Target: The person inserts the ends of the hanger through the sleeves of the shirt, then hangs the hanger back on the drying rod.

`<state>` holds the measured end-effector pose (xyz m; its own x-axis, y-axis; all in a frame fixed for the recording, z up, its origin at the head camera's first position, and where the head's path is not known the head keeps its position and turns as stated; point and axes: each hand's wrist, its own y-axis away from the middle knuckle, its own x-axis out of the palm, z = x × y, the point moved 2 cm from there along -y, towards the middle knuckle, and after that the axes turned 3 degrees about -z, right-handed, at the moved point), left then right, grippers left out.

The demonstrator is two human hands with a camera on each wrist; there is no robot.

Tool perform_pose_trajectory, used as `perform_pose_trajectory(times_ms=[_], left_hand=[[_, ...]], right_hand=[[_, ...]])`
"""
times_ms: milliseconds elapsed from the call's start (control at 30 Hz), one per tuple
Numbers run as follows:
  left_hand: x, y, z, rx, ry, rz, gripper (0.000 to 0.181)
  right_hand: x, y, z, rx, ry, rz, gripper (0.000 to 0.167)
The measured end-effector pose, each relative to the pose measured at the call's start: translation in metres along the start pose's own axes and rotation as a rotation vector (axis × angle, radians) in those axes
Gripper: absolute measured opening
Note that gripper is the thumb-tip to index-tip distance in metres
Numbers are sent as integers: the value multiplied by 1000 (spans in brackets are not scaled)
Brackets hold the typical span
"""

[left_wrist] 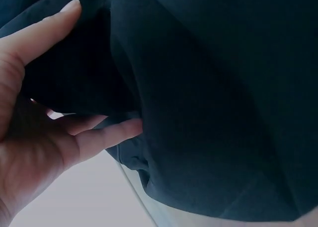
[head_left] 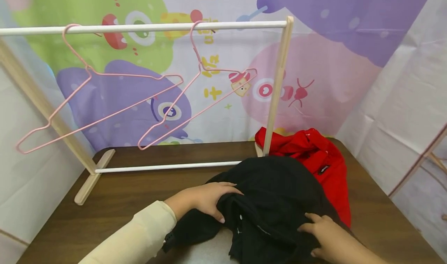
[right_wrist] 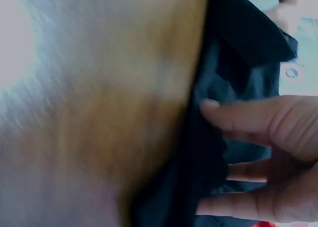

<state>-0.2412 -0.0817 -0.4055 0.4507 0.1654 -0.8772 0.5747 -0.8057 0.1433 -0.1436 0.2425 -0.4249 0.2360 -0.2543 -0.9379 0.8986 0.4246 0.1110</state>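
A black garment (head_left: 276,190) lies bunched on the table, with a small white button-like dot and a pale mark near its front folds. My left hand (head_left: 213,200) rests on its left side, thumb apart from the fingers; in the left wrist view, black cloth (left_wrist: 198,103) lies between and beyond the spread thumb and fingers. At the garment's right side is my right hand (head_left: 326,233), fingers spread. In the right wrist view, the thumb and fingertips of that hand (right_wrist: 278,157) touch a fold of the black cloth (right_wrist: 198,147).
Behind the garment stands a wooden rack (head_left: 277,85) with a white top rail (head_left: 139,28). Two pink hangers hang from it, one left (head_left: 115,110) and one right (head_left: 195,116). A crumpled red garment (head_left: 335,178) lies at the back right of the brown table (head_left: 377,217).
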Motion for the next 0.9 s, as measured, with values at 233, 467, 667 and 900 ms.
perform_pose_trajectory(times_ms=[233,467,667,900], left_hand=[[-1,8,2,27,-89,-28,68],[0,24,7,-12,-84,-80,54],[1,40,19,-30,-69,-126,53],[0,60,27,-21,-63,-166,54]], right_hand=[[7,-2,7,-211,144,-180,29],[1,-5,16,-383,78,-209,34],[-4,-11,32,-416,38,-204,34],[-5,-18,47,-397,99,-259,34]])
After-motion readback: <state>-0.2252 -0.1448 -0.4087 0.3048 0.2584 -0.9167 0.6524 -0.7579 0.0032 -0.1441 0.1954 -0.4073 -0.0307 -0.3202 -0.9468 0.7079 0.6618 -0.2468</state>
